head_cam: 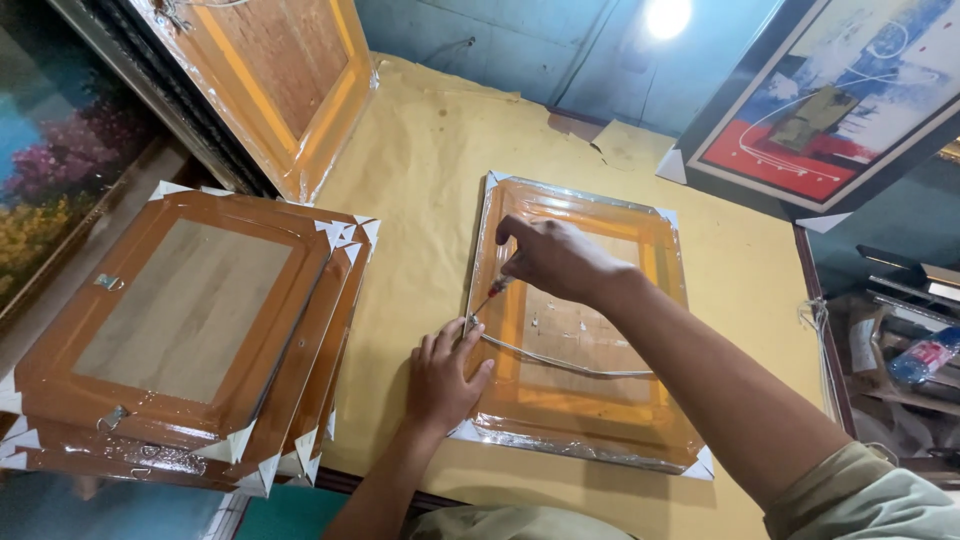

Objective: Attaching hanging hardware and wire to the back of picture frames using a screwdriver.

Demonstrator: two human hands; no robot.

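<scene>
A surface (pixel 420 190) covered in yellowish-brown paper fills the middle of the view, with a blue-grey wall and a bright lamp (pixel 668 15) behind it.

A picture frame (pixel 580 400) lies back-up in the middle of the surface, orange-brown, wrapped in clear plastic film and fitted with white cardboard corner protectors. The right hand (pixel 555 258) is closed around a small screwdriver (pixel 490 295) with a red handle, its tip pointing down at the frame's left rail. The left hand (pixel 445 375) rests at the frame's near left edge, fingers curled, thumb and fingertips touching the rail just beside the screwdriver tip. A pale hanging cord (pixel 570 365) runs from that point across the frame's back toward its right rail.

To the left, a stack of similar wrapped frames (pixel 190 340) lies back-up, overhanging the surface's near left edge. Another wrapped frame (pixel 280 80) leans upright at the far left. A landscape painting (pixel 60 160) stands at the left edge of the view. At the far right an abstract painting (pixel 830 100) in red, blue and white leans against the wall. Lower right, beyond the surface's edge, a plastic bottle (pixel 925 358) lies among clutter.
</scene>
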